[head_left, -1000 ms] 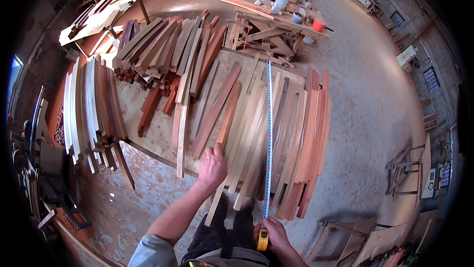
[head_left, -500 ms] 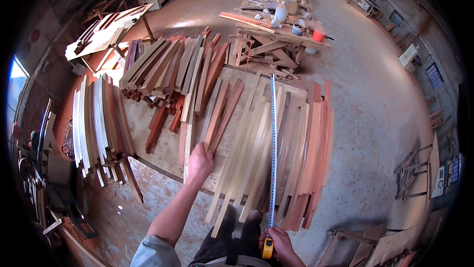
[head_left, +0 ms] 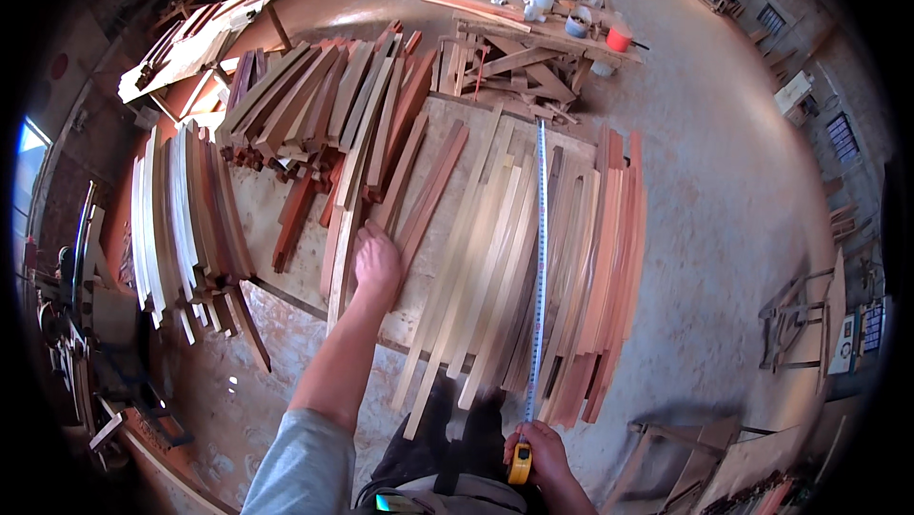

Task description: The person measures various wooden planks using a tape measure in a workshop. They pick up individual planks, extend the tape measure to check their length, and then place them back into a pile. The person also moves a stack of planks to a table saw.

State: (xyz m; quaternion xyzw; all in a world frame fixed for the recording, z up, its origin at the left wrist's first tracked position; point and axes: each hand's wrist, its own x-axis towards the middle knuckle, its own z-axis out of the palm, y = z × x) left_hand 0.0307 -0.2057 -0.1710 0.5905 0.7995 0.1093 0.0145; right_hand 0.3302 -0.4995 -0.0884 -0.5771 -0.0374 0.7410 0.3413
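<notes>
My right hand is closed round a yellow tape measure near my waist. Its pulled-out blade runs away from me over a row of wooden strips, pale on the left and reddish on the right, to the table's far side. Further left, my left hand is closed at the near end of a reddish-brown wooden strip; its fingertips are partly hidden. Beside that hand, two reddish strips lie on the right and longer pale strips on the left.
A heap of wooden strips covers the table's far left, with another stack beyond its left edge. Behind stands a cluttered workbench with a red container and offcuts below. Wooden frames stand at the right.
My left hand has moved away from me and slightly left, shifting a strip apart from the two reddish ones. The tape blade now lies further right over the row. The view has tilted down slightly.
</notes>
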